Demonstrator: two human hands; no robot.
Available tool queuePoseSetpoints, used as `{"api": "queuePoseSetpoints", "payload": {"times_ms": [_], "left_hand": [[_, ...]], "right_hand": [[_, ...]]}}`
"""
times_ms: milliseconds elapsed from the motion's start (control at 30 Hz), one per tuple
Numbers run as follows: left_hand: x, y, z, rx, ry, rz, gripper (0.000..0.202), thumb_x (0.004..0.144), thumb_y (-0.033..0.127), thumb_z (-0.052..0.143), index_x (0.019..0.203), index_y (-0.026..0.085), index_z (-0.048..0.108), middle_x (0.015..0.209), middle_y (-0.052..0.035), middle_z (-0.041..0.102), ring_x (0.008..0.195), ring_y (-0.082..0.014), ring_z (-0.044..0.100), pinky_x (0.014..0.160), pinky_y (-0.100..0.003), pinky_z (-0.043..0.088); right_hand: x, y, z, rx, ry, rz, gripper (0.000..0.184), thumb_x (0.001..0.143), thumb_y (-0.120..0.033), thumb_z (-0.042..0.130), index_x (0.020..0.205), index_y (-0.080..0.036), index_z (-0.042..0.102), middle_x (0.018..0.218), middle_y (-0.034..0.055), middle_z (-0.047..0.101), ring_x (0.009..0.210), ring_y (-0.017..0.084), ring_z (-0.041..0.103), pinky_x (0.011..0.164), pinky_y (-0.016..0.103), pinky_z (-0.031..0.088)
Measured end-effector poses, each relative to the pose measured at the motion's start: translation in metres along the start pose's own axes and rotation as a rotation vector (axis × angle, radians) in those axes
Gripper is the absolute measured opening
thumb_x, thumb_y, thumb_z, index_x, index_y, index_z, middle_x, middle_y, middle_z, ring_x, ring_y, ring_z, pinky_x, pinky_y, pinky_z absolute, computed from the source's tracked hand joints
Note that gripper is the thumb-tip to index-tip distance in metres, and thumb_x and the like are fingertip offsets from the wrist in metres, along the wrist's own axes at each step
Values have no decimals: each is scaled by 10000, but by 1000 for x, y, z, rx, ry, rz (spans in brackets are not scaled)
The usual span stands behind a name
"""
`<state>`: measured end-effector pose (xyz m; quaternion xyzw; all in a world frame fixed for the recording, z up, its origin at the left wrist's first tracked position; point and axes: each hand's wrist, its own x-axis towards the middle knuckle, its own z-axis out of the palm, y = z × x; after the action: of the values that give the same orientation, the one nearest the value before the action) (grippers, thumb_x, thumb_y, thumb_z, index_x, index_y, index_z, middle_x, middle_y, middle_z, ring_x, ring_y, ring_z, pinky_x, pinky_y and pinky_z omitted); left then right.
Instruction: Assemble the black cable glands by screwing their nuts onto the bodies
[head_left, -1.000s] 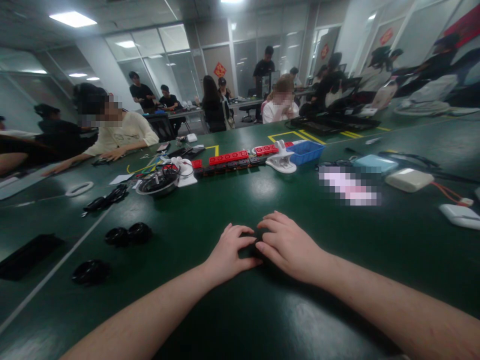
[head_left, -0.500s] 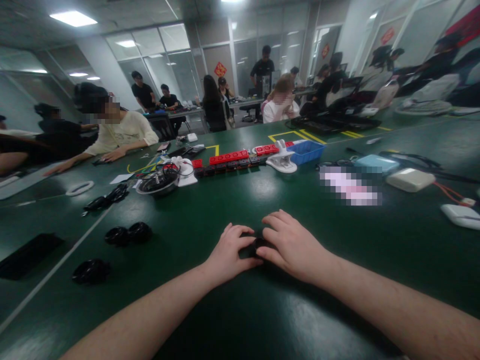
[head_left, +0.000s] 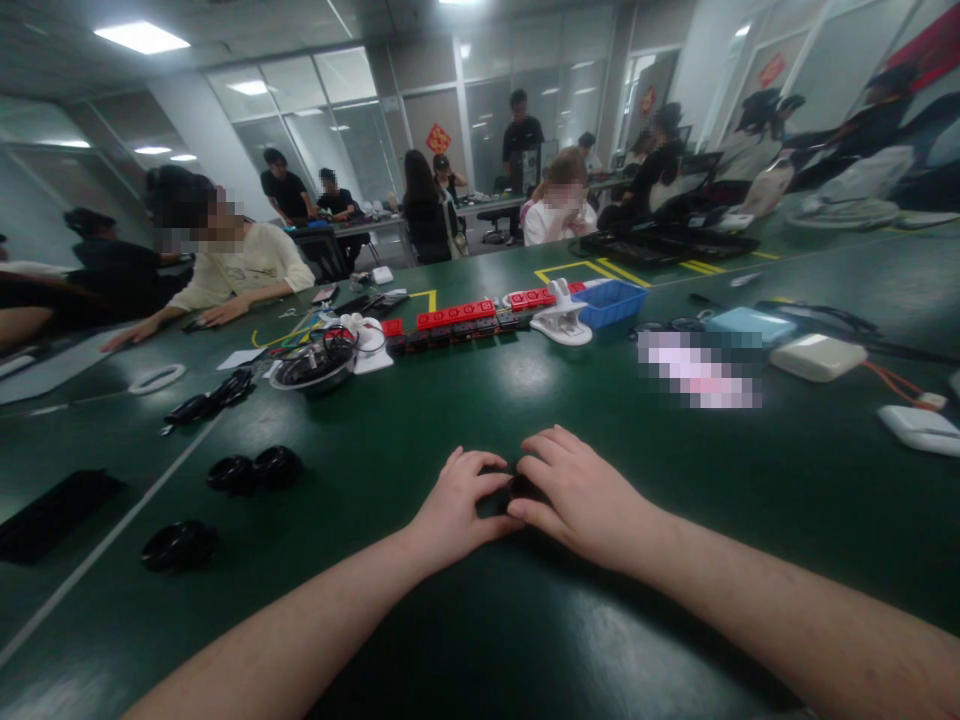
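Both hands meet over the green table around a small black object [head_left: 523,489], mostly covered by fingers, so its kind does not show. My left hand [head_left: 459,500] curls its thumb and fingers about the left side of it. From the other side, my right hand [head_left: 577,490] closes over it, thumb in front and fingers behind. To the left lie a pair of glossy black coiled bundles [head_left: 255,470] that touch each other. Closer to me is another such black bundle [head_left: 180,546].
Across the table stretch red power strips [head_left: 457,313], a metal bowl [head_left: 313,378] of black cables, a white stand [head_left: 561,318] and a blue bin [head_left: 611,302]. On the right are a light blue case [head_left: 752,326] and a cream box [head_left: 817,357]. A co-worker [head_left: 240,262] sits far left.
My right hand has shifted very slightly left and down over the black object. My left hand stays nearly still. The whole view has drifted a little.
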<state>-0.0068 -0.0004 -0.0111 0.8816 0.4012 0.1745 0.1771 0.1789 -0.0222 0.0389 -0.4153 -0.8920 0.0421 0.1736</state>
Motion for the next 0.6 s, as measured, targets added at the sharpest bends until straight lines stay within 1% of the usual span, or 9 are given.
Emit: {"api": "queuePoseSetpoints", "payload": {"times_ms": [200,433,600], "left_hand": [[0,0,-1,2,-14,2,286,739,346,645,1001,241,595,1100,-38,517,1059,-226,457,1022,-518,177],[1,1,-1,4,-20,3,252,751,346,622,975,234,596,1098,-39,519,1046,-228,465,1022,-518,185],[1,2,-2,8,-10,8,277,714,324,661,967,236,595,1099,-34,521,1049,-231,462,1029,-515,177]], "right_hand": [[-1,-1,3,18,-23,-14,270,820,-376,523,921,-136,596,946,106,551,949,240,472,877,437,385],[-1,-1,4,35,-29,-26,242,811,-342,539,930,-138,589,972,105,550,956,238,473,871,422,392],[-1,-2,4,53,-30,-56,243,785,-309,571,967,-148,589,974,101,545,954,237,475,871,424,390]]}}
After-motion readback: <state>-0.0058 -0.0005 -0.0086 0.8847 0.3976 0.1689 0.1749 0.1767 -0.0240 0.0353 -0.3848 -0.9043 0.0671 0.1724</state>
